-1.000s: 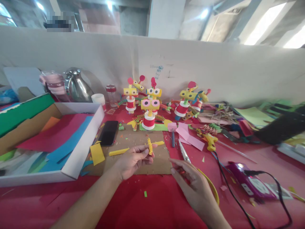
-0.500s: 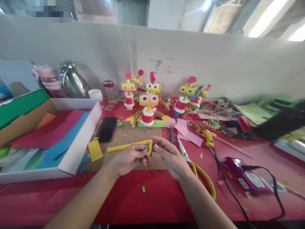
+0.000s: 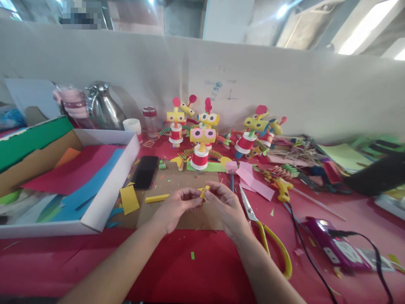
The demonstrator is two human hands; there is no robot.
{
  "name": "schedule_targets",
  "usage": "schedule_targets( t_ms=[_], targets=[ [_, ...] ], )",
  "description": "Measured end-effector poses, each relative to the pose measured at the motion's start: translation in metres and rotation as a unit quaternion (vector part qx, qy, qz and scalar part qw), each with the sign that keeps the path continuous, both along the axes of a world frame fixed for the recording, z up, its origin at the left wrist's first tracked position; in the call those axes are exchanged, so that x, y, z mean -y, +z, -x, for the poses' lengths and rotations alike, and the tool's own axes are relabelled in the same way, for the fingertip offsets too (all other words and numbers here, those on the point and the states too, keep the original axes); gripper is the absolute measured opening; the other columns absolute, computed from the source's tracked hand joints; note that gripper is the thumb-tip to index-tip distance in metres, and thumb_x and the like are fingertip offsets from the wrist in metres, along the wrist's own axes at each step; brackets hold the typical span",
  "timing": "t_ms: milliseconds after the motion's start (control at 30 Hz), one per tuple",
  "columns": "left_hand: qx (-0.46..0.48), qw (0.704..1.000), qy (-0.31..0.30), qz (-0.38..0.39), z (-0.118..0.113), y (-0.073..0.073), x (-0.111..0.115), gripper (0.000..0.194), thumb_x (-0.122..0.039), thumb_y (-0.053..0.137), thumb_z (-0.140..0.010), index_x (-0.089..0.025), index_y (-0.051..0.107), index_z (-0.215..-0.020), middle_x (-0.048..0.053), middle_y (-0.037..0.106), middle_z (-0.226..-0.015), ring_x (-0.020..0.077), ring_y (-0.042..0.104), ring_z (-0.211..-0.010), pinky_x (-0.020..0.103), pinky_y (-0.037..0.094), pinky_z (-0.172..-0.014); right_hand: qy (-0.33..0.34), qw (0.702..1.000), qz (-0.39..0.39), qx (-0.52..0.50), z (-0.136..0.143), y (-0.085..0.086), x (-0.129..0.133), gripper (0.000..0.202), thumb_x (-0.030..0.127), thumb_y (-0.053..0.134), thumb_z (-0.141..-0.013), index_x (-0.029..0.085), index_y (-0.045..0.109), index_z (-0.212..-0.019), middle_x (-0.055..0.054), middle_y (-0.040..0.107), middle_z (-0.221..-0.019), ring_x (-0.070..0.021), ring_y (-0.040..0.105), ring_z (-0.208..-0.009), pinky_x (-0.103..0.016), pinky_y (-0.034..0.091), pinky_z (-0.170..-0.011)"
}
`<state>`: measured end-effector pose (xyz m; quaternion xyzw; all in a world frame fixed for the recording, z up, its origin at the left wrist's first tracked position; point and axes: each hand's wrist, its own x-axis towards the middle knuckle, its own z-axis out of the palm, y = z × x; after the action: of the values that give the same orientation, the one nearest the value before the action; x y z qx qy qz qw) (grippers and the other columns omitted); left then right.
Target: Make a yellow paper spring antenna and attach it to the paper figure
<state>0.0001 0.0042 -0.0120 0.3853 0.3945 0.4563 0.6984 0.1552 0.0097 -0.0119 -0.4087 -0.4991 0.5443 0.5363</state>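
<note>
Between my two hands is a small folded yellow paper strip (image 3: 204,192), over the brown cardboard (image 3: 177,179). My left hand (image 3: 179,207) pinches its left side, fingers closed. The thumb and fingers of my right hand (image 3: 226,205) close on its right side. A straight yellow strip end (image 3: 157,198) sticks out to the left behind my left hand. Paper figures stand behind the cardboard, the nearest with a red and white cup body (image 3: 199,158) and a yellow head with pink eyes. Scissors with yellow handles (image 3: 265,234) lie right of my right hand.
On the left is a white box (image 3: 110,181) of coloured paper, beside a black phone (image 3: 145,172). A yellow glue gun (image 3: 282,188), its black cable and a purple device (image 3: 337,245) lie at the right. A steel jug (image 3: 107,107) stands at the back left.
The folded coil of yellow strip that hung between my hands is now mostly hidden by my fingers. My hands have drawn closer together, and the view has shifted slightly.
</note>
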Motion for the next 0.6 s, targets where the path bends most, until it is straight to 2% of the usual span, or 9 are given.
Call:
schedule_targets(
  t_ms=[133,333,500,600],
  targets=[
    [0.026,0.999,0.014,0.025,0.001,-0.002,-0.002,0.023,-0.024,0.077,-0.065,-0.017,0.070,-0.085,0.004,0.066,-0.086,0.0123,0.058,-0.076,0.029,0.045,-0.076,0.001,1.000,0.002,-0.024,0.000,-0.001,0.003,0.028,0.034,0.061,-0.083,0.023,0.063,-0.109,-0.003,0.066,-0.096,-0.0160,0.060,-0.085,-0.033,0.046,-0.083],
    [0.044,0.998,0.010,0.043,0.003,-0.003,-0.005,0.023,-0.021,0.078,-0.065,-0.015,0.070,-0.085,0.004,0.066,-0.088,0.0124,0.060,-0.078,0.028,0.046,-0.077,-0.012,1.000,-0.010,-0.020,-0.004,-0.002,0.004,0.023,0.030,0.060,-0.084,0.024,0.064,-0.106,-0.003,0.068,-0.098,-0.0162,0.061,-0.086,-0.033,0.046,-0.083],
    [0.079,0.995,0.000,0.055,0.003,0.001,-0.004,0.020,-0.018,0.077,-0.065,-0.015,0.069,-0.083,0.003,0.066,-0.084,0.0106,0.061,-0.074,0.025,0.046,-0.072,-0.017,1.000,-0.015,0.003,-0.002,0.002,0.007,0.026,0.030,0.061,-0.082,0.022,0.062,-0.107,-0.005,0.068,-0.098,-0.0178,0.062,-0.087,-0.033,0.047,-0.081],
    [0.092,0.994,0.012,0.060,0.004,0.002,-0.004,0.019,-0.018,0.077,-0.065,-0.015,0.069,-0.082,0.002,0.066,-0.079,0.0090,0.060,-0.069,0.023,0.046,-0.069,-0.049,0.996,-0.029,0.067,-0.014,0.005,0.017,0.028,0.032,0.059,-0.082,0.022,0.060,-0.109,-0.005,0.066,-0.098,-0.0187,0.061,-0.087,-0.033,0.048,-0.079]
  ],
)
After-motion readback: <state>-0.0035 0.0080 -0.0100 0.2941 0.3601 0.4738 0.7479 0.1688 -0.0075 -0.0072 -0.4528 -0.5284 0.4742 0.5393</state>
